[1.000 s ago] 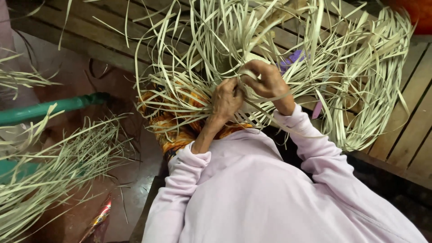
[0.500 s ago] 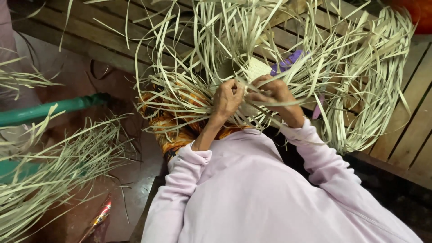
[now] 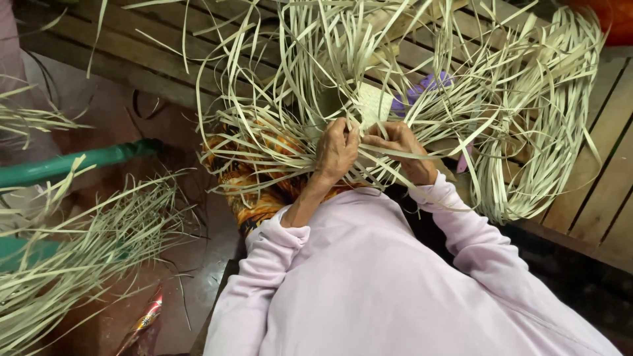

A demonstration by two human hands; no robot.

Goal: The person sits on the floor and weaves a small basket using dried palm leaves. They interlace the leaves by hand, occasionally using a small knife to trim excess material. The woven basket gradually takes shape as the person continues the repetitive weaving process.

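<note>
A small pale woven patch [image 3: 373,105] lies at the middle of a wide tangle of long dry leaf strips [image 3: 527,125] that spread over a slatted wooden platform [image 3: 606,191]. My left hand [image 3: 335,153] is closed on strips just below the patch. Beside it, my right hand [image 3: 401,146] pinches strips against the patch's lower right edge. The two hands nearly touch. Both arms wear pale lilac sleeves [image 3: 461,237]. An orange patterned cloth [image 3: 250,191] lies under the strips on my lap.
A loose bundle of the same strips [image 3: 72,250] lies on the reddish floor at the left. A green pipe [image 3: 72,163] runs across above it. A purple scrap [image 3: 422,89] peeks through the strips, and something orange [image 3: 610,13] sits in the top right corner.
My right hand has come down from above the patch and closer to my left hand. The left hand has stayed almost in place.
</note>
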